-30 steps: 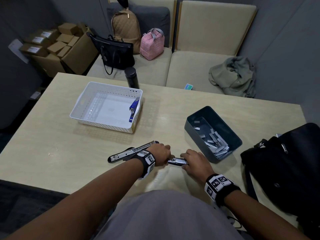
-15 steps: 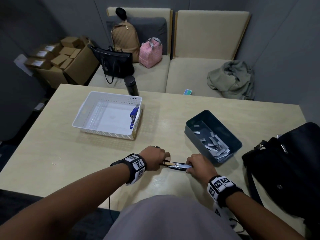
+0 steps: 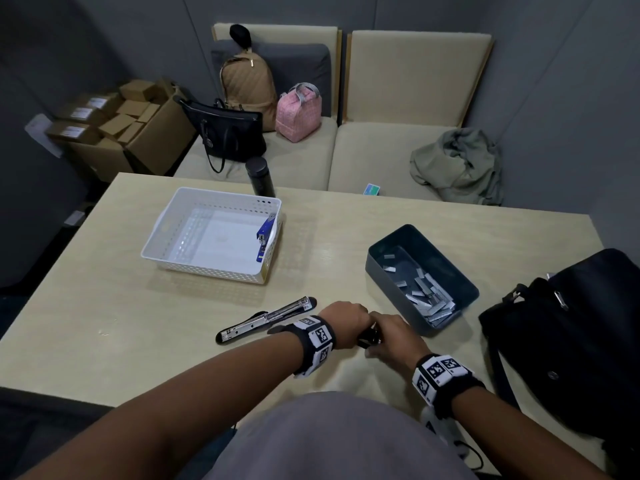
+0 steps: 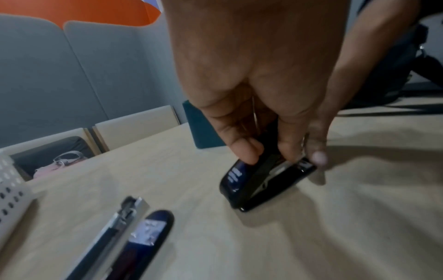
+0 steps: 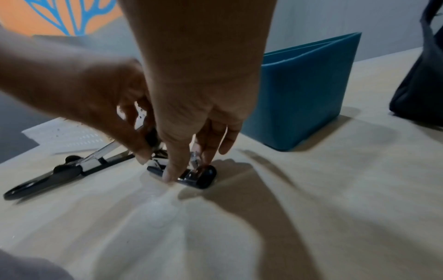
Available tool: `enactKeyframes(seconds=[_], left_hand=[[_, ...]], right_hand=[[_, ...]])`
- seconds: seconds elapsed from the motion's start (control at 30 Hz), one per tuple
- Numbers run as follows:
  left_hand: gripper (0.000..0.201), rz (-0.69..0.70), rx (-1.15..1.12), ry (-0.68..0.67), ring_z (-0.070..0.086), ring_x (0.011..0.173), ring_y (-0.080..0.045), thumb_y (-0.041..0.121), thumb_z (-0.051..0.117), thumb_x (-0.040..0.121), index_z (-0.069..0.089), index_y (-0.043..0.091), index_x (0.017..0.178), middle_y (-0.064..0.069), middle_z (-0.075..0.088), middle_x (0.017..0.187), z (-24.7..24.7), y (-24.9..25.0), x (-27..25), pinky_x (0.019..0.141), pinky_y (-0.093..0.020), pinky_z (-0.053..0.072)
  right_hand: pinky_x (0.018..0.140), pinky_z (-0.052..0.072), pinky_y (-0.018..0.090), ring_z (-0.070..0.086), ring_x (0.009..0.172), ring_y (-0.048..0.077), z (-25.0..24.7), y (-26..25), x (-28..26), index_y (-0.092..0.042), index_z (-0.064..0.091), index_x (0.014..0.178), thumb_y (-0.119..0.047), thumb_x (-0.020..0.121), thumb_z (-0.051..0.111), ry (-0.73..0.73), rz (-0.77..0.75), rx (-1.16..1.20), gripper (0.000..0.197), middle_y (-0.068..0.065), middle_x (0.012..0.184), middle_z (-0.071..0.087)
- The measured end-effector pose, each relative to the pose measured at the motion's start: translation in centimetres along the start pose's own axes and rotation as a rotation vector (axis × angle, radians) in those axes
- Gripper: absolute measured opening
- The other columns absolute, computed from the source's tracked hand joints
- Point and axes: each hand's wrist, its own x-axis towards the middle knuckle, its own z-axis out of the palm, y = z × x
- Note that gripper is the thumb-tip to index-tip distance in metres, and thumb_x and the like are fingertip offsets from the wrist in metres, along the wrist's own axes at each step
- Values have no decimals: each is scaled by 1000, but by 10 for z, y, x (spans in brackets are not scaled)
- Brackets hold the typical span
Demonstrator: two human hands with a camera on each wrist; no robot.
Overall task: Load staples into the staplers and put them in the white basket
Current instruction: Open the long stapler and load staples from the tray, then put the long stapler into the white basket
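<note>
Three staplers counted. One small black stapler sits on the table at lower centre of the head view, gripped from both ends — left hand with fingers curled over its top, right hand with thumb and fingers pinching its other end. A second, long stapler lies swung open just left of the hands, untouched. The third, blue stapler, leans against the right inner wall of the one white basket, upper left of centre. One dark bin at right holds many loose staple strips — too jumbled to count.
</note>
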Motion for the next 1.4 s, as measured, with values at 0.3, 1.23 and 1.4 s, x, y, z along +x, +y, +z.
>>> enactKeyframes(seconds=[0.3,1.23,1.4], left_hand=[[33,-72,-185,82,57,106,-31,14,61,84,60,9,116,-12,57,115,33,-14,2,76,-40,51],[36,-465,-976,292,63,96,-34,47,52,95,41,13,98,-23,64,106,-9,-92,-33,79,-37,46],[44,-626,-1079,477,61,105,-37,52,34,99,43,11,113,-26,61,119,-48,-176,-46,87,-42,48]], right_hand=[[67,51,28,64,78,13,-9,12,4,-30,65,90,-50,64,75,-118,-32,77,34,-8,83,65],[93,51,29,68,94,17,-47,-80,45,-8,76,91,10,80,61,-30,-83,647,26,10,95,75],[97,49,32,62,110,17,-63,-139,83,-9,66,117,7,83,61,-49,-137,672,38,7,117,66]])
